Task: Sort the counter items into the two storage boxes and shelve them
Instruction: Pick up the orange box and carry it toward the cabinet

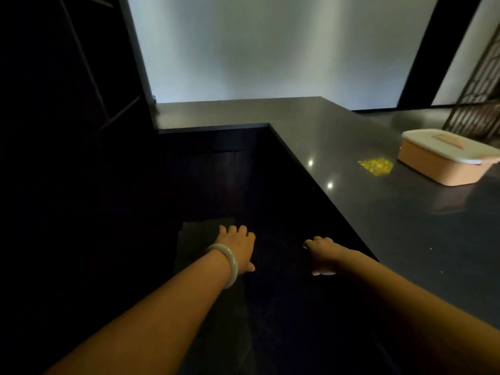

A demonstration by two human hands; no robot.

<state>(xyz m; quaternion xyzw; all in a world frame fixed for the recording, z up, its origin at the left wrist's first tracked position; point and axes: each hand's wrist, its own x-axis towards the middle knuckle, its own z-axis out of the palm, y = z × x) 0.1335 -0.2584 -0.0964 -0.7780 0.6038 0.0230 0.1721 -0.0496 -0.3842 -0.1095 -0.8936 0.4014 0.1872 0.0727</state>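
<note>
Left hand (238,246): we see it reaching down into the dark space below the tabletop edge, fingers spread and flat, gripping nothing we can make out.
Bracelet (227,263): a pale ring sits on our left wrist.
Right hand (320,253): it reaches down beside the left one, fingers curled downward; whether it grips anything we cannot tell, the area under it being too dark.
Storage box (443,159): an orange box with a white lid on, standing on the tabletop at far right, well apart from both hands and beyond them.
Tabletop (351,163): dark and glossy, L-shaped, running along our right side and across the back.
Yellow patch (376,165): a bright yellow spot on the tabletop just left of the box.
Wall (270,50): pale, behind the tabletop.
</note>
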